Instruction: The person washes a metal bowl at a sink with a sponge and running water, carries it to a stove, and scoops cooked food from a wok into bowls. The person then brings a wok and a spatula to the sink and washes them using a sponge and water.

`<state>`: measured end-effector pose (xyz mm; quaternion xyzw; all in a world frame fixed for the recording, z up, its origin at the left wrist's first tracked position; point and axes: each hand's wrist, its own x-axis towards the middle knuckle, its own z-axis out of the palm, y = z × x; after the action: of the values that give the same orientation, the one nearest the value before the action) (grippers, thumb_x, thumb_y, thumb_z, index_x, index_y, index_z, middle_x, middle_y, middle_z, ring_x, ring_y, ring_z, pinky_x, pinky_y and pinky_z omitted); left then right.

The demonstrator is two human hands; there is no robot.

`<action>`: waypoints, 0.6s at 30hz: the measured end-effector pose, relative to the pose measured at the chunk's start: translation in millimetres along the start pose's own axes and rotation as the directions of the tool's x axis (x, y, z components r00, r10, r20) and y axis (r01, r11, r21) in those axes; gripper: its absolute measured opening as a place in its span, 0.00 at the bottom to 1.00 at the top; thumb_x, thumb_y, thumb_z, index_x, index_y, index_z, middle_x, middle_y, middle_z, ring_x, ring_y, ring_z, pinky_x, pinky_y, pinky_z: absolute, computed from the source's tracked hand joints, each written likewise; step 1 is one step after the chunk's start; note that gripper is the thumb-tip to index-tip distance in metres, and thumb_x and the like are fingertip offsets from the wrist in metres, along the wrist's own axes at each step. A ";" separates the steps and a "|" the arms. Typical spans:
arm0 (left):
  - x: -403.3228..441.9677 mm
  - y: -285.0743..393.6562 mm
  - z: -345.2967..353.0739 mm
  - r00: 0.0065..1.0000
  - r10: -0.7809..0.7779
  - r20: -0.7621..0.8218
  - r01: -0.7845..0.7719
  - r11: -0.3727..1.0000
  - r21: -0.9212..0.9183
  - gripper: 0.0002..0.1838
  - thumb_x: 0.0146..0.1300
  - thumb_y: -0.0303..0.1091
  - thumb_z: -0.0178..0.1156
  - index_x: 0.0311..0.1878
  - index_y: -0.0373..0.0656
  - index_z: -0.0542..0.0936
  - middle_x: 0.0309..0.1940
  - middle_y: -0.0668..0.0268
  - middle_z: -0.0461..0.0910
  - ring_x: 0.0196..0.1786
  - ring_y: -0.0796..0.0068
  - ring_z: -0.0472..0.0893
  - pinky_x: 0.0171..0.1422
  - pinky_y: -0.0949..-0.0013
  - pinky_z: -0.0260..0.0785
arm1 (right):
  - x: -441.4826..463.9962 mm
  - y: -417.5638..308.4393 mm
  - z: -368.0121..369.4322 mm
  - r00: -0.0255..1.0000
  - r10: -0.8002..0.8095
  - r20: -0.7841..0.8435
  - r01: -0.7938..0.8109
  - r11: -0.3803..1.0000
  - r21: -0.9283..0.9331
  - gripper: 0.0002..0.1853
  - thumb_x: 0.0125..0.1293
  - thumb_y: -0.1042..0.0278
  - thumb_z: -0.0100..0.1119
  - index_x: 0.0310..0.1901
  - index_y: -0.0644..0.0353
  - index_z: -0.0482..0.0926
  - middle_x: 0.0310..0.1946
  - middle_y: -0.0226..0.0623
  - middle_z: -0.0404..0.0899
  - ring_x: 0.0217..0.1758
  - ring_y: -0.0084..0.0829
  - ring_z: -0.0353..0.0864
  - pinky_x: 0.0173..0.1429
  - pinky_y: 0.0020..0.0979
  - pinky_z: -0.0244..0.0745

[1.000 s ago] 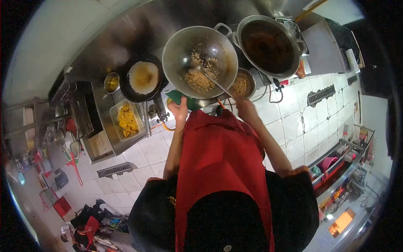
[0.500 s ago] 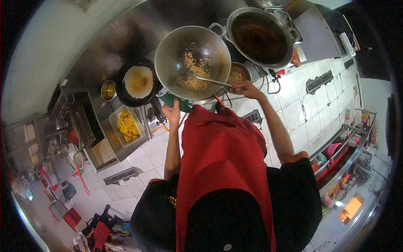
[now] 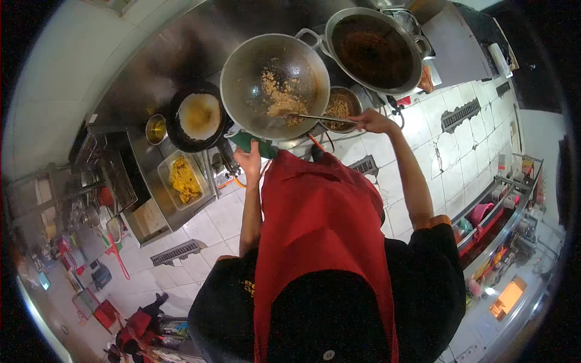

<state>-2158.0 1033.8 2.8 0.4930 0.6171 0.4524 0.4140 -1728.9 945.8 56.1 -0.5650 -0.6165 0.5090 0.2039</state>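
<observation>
Green cloth: your left hand is pinching it at the wok's near rim. Spoon: your right hand is grasping it, its head now sitting nearer that rim; you are still stirring the crumbs inside.

Head cam — wide, fwd & steeply down

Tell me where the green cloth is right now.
In the head view, the green cloth is just left of centre, held in the left grip at the lower rim of the large wok.
</observation>
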 end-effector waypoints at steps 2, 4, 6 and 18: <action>-3.4 7.3 -5.4 1.000 -0.004 0.019 0.004 1.000 -0.015 0.06 0.57 0.26 0.64 0.31 0.32 0.79 0.27 0.65 0.81 0.29 0.81 0.75 0.34 0.72 0.67 | -28.4 -2.5 -29.3 0.991 0.132 -0.004 -0.129 0.962 -0.240 0.20 0.60 0.78 0.56 0.55 0.56 0.79 0.24 0.32 0.80 0.29 0.21 0.74 0.40 0.25 0.71; -6.7 17.0 -7.9 0.999 -0.007 0.038 0.008 0.999 -0.032 0.06 0.57 0.26 0.64 0.31 0.32 0.79 0.27 0.65 0.81 0.29 0.80 0.75 0.34 0.72 0.67 | -46.5 0.6 -46.2 0.987 0.139 -0.081 -0.142 0.989 -0.044 0.20 0.60 0.81 0.53 0.54 0.58 0.80 0.23 0.32 0.79 0.28 0.21 0.75 0.40 0.25 0.71; -9.9 22.9 -3.9 0.993 0.114 -0.028 -0.115 0.993 -0.033 0.08 0.57 0.27 0.64 0.28 0.32 0.76 0.23 0.70 0.78 0.26 0.83 0.71 0.29 0.73 0.63 | -48.4 -10.0 -49.0 0.940 0.308 -0.148 -0.326 0.938 -0.118 0.21 0.59 0.83 0.53 0.55 0.59 0.80 0.23 0.33 0.79 0.28 0.21 0.74 0.39 0.26 0.71; -16.6 42.0 9.5 0.996 0.058 -0.064 -0.061 0.997 -0.042 0.16 0.55 0.34 0.68 0.26 0.31 0.74 0.23 0.64 0.75 0.29 0.77 0.71 0.34 0.66 0.65 | 56.7 -21.4 88.4 0.904 -0.069 -0.422 0.086 0.996 0.019 0.20 0.60 0.79 0.56 0.56 0.62 0.77 0.38 0.44 0.84 0.39 0.27 0.81 0.47 0.27 0.74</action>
<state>-2136.2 1023.2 42.1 0.4876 0.6048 0.4933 0.3912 -1828.2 965.4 20.9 -0.6326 -0.5704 0.3781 0.3626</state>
